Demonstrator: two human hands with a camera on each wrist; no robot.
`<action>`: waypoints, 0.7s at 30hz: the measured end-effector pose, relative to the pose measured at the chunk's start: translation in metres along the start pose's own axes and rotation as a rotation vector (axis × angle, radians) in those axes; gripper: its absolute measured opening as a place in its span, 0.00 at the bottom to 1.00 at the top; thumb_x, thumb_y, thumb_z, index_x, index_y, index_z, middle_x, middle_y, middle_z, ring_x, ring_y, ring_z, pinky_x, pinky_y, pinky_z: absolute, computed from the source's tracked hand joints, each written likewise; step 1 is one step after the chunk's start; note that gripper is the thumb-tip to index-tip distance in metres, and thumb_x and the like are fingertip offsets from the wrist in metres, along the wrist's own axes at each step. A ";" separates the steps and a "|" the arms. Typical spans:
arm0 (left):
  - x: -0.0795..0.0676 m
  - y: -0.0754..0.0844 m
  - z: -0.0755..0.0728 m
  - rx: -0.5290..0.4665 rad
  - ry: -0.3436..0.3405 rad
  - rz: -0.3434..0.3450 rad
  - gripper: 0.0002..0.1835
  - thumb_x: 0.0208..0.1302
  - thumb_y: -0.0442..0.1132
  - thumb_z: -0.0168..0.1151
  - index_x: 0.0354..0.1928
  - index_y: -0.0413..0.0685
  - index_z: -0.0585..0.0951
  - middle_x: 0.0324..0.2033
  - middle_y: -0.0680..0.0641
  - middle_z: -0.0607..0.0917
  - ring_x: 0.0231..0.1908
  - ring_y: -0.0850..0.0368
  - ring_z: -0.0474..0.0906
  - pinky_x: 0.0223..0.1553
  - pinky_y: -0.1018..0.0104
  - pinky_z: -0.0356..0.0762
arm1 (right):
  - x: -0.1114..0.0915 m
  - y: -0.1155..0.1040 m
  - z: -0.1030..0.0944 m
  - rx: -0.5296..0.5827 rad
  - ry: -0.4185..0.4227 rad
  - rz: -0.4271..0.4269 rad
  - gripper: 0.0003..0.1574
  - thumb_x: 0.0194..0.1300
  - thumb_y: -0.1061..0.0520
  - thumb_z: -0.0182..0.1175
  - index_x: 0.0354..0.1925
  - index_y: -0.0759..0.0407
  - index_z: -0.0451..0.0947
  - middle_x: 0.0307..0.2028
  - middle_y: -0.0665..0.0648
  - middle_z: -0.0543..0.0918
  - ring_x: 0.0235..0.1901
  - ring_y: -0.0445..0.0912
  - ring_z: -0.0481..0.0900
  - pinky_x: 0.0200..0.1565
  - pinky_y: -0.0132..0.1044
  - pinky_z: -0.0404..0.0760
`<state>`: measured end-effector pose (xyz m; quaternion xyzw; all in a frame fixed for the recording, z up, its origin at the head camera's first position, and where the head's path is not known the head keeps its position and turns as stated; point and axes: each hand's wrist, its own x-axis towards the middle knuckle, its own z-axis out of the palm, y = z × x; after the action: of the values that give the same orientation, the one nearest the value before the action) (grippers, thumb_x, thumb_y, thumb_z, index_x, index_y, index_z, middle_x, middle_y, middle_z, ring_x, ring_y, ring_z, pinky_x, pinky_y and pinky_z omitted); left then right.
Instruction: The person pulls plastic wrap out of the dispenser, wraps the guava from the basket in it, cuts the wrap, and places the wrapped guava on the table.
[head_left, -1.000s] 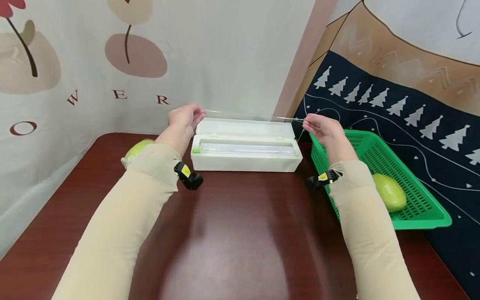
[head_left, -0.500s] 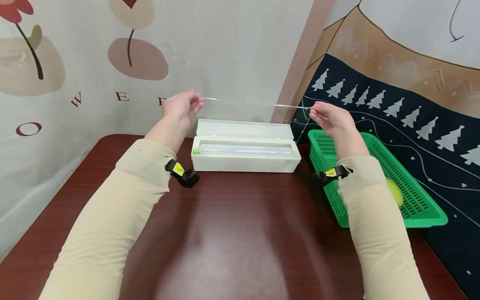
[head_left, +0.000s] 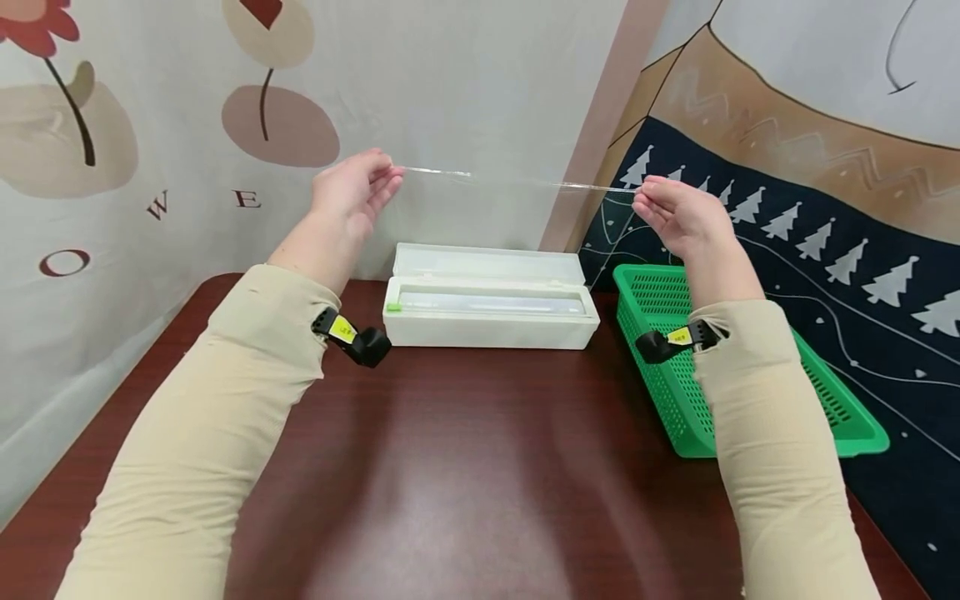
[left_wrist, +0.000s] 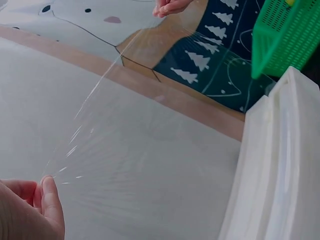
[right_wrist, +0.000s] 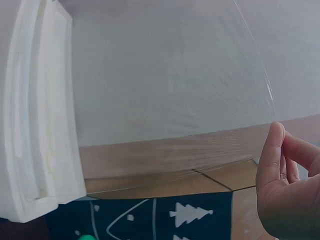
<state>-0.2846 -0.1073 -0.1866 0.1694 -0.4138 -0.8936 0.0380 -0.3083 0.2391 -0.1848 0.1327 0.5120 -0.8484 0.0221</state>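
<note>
A clear sheet of plastic wrap is stretched between both hands, its upper edge taut and shiny. My left hand pinches one corner between thumb and fingers. The other corner is pinched by my right hand, slightly lower and above the basket. Below the sheet stands a white wrap dispenser box, its lid tipped back and a clear roll or window along its top. In the right wrist view, the film spreads from the box to the fingertips, with creases fanning out from the pinch.
A green plastic basket stands right of the box, partly behind my right arm. The dark red-brown table reaches back to a printed cloth. A small camera is strapped to each wrist.
Both hands have risen and moved slightly apart, drawing the plastic wrap higher above the box. The green fruit at left and the one in the basket are now behind the arms in the head view.
</note>
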 end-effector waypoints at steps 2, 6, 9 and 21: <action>-0.002 0.003 0.002 -0.016 -0.006 0.006 0.19 0.59 0.23 0.56 0.52 0.43 0.79 0.30 0.47 0.79 0.23 0.59 0.80 0.28 0.75 0.80 | -0.002 -0.004 0.001 0.013 -0.009 -0.007 0.15 0.53 0.69 0.65 0.42 0.60 0.80 0.27 0.58 0.85 0.26 0.46 0.83 0.32 0.31 0.83; -0.006 0.010 0.007 -0.027 -0.022 0.022 0.13 0.58 0.23 0.57 0.43 0.42 0.79 0.29 0.46 0.79 0.24 0.58 0.80 0.28 0.74 0.80 | -0.007 -0.012 0.004 0.029 -0.023 -0.025 0.17 0.53 0.68 0.65 0.44 0.60 0.80 0.28 0.58 0.85 0.27 0.46 0.83 0.32 0.31 0.83; -0.010 0.015 0.011 -0.029 -0.035 0.026 0.11 0.58 0.23 0.57 0.40 0.42 0.79 0.28 0.46 0.79 0.24 0.58 0.81 0.29 0.74 0.80 | -0.010 -0.017 0.005 0.041 -0.026 -0.040 0.18 0.53 0.69 0.65 0.44 0.60 0.80 0.28 0.58 0.85 0.27 0.46 0.83 0.33 0.31 0.83; -0.020 0.027 0.009 0.025 -0.170 0.087 0.12 0.57 0.24 0.60 0.42 0.41 0.80 0.32 0.45 0.80 0.30 0.57 0.80 0.37 0.73 0.80 | -0.024 -0.030 0.004 0.002 -0.126 -0.121 0.14 0.54 0.70 0.63 0.41 0.63 0.81 0.31 0.58 0.85 0.29 0.47 0.83 0.34 0.32 0.83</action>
<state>-0.2712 -0.1146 -0.1555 0.0754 -0.4336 -0.8971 0.0393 -0.2917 0.2480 -0.1511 0.0477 0.5159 -0.8553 0.0030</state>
